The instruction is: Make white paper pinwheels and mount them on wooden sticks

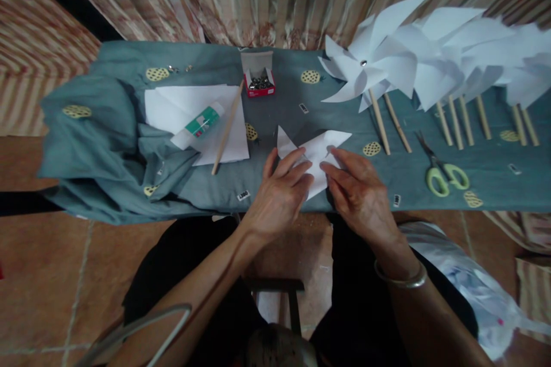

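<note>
A white sheet of paper (317, 149), cut and with pointed corners standing up, is held low over the near edge of the cloth-covered table. My left hand (279, 189) grips its left side, thumb and fingers closed on it. On the opposite side, my right hand (355, 183) pinches the paper between thumb and fingers. Parts of the sheet are hidden behind both hands. Beyond it stands a small red box (260, 90) with its lid up and shiny metal pins inside. A wooden stick (228, 129) lies across a stack of white paper (235, 143), near a green-and-white glue stick (201, 125).
Several finished white paper pinwheels (398, 60) on wooden sticks lie along the right of the table. Green-handled scissors (439, 169) rest at the right, blades pointing away. Loose metal bits (173, 69) lie back left. A plastic bag (465, 281) sits on the floor at right.
</note>
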Motion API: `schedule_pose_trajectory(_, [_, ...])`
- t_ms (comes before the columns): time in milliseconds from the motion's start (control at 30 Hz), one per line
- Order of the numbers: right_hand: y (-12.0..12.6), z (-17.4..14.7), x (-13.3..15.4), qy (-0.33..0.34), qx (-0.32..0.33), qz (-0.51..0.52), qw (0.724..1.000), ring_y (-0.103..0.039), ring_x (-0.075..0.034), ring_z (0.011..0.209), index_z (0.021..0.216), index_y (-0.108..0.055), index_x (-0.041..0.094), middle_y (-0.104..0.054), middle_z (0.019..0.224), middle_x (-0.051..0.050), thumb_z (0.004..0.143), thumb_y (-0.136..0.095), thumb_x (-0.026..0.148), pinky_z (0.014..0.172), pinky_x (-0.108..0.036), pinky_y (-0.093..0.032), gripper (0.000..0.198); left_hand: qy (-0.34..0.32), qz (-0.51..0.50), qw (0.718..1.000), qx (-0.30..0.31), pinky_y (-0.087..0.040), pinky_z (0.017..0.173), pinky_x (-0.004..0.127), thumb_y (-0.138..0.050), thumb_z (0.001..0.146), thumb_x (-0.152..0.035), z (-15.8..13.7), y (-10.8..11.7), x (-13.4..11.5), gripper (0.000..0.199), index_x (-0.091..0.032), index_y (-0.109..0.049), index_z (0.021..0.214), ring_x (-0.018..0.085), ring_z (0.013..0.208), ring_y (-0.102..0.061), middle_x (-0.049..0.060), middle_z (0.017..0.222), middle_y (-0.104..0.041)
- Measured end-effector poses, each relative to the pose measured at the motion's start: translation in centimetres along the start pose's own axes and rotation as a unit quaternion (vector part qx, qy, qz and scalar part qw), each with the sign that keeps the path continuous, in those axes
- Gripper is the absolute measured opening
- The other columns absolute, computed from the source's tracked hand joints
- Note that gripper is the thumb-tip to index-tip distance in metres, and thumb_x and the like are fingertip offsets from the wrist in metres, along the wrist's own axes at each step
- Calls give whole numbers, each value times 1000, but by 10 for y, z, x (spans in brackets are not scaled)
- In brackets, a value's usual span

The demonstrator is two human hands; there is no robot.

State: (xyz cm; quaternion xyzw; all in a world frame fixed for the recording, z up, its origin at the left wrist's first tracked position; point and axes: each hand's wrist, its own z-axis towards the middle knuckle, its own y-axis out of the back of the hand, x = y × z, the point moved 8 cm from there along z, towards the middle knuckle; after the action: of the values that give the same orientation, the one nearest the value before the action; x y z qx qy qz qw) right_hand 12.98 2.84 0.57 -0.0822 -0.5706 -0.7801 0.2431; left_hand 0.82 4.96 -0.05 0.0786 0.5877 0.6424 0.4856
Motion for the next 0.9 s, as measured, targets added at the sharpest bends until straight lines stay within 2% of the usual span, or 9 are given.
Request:
schedule_pose_trajectory(233, [1, 3, -4, -22, -10, 19, 1000, -51, -26, 127, 117, -65, 29, -55, 139, -3, 91, -49, 21, 107, -50, -43, 31, -7, 10, 1000, 0, -20, 117, 58, -47, 94, -17, 0, 0, 0, 21, -18, -67, 100, 25, 137, -39, 7, 124, -65])
schedule_pose_trajectory(733, [2, 3, -2, -26, -10, 23, 999, -54, -27, 123, 112, -67, 22, -59, 134, -8, 91, -50, 20, 105, -49, -46, 27, -9, 9, 1000, -1, -20, 118, 58, -47, 93, -17, 0, 0, 0, 20, -19, -66, 101, 25, 138, -39, 6, 124, -65])
schedule_pose_trajectory(900, [2, 3, 0, -20, -5, 23, 1000, -52, -26, 125, 120, -63, 30, -56, 136, -3, 91, -49, 20, 106, -50, -45, 34, -6, 8, 1000, 4, -19, 118, 58, -47, 93, -17, 0, 0, 0, 21, -18, -66, 101, 25, 138, -39, 7, 124, -65])
